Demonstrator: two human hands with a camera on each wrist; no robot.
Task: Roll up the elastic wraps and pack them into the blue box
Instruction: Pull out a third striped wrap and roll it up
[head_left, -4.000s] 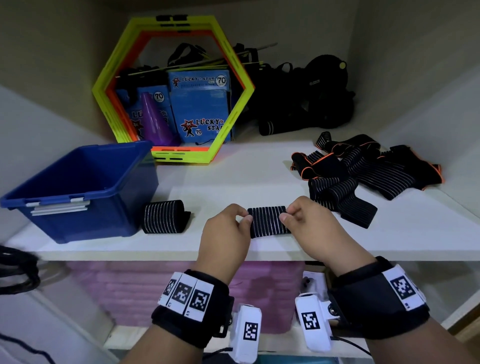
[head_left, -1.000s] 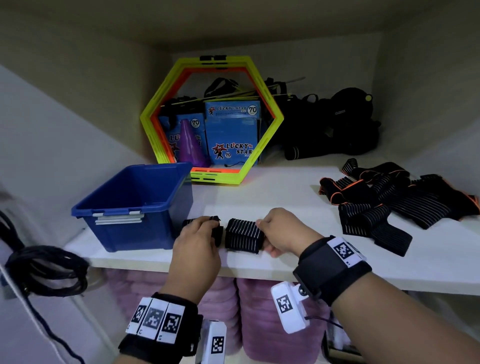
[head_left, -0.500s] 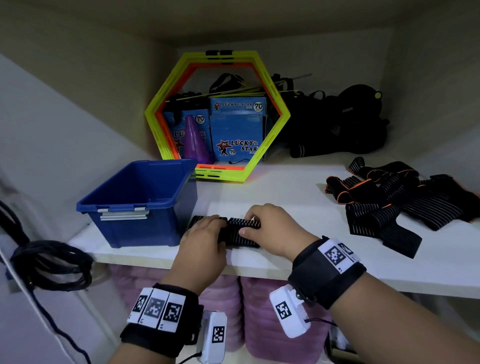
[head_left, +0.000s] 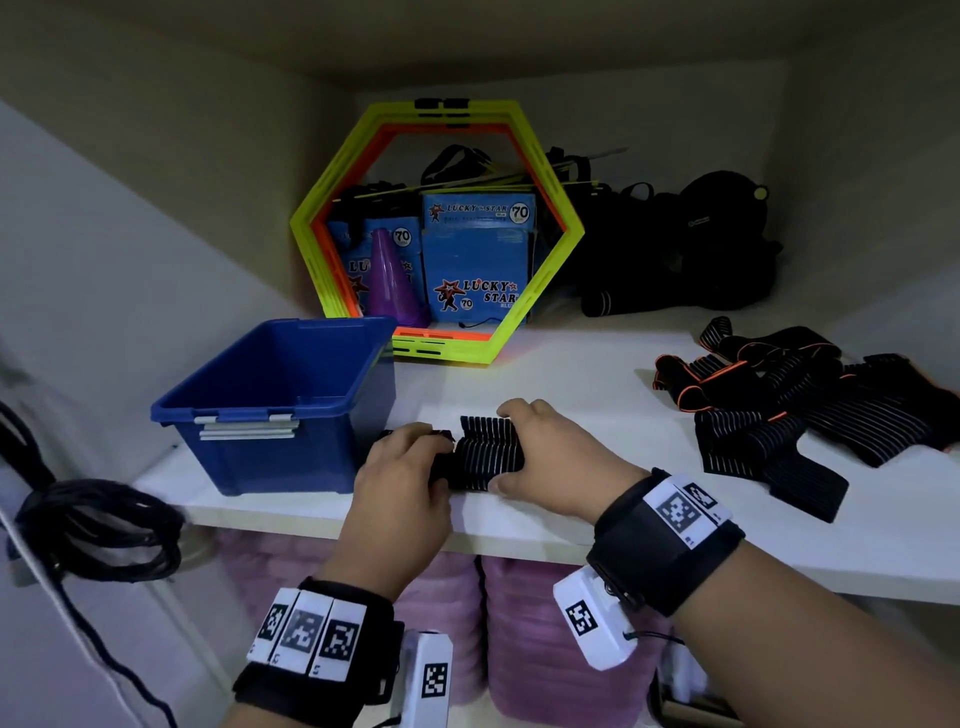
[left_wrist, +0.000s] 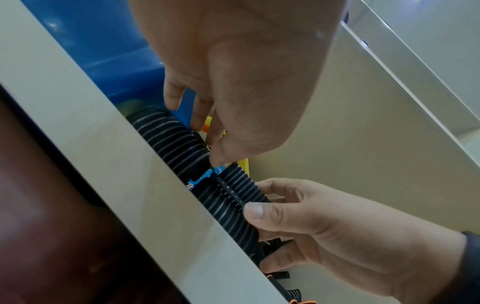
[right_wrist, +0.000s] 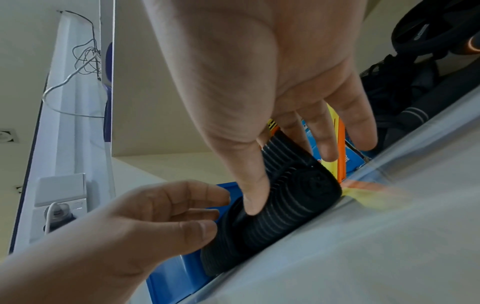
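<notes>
Two rolled black striped wraps lie side by side at the shelf's front edge, just right of the blue box (head_left: 270, 395). My left hand (head_left: 405, 467) curls over the left roll (left_wrist: 166, 133), which it mostly hides in the head view. My right hand (head_left: 535, 447) grips the right roll (head_left: 488, 457) between thumb and fingers. The ends of the two rolls touch. In the right wrist view my right thumb presses the right roll (right_wrist: 293, 197), and my left hand (right_wrist: 166, 216) holds the left roll (right_wrist: 221, 253). I see nothing inside the box.
A pile of unrolled black wraps (head_left: 779, 415) with orange trim lies on the shelf at right. A yellow hexagon frame (head_left: 436, 228) with blue cartons stands behind the box, black gear (head_left: 685, 249) beside it. Coiled cable (head_left: 98, 525) hangs at lower left.
Over the last second my right hand has slid its roll left against the roll under my left hand. Both hands have closed further over the rolls.
</notes>
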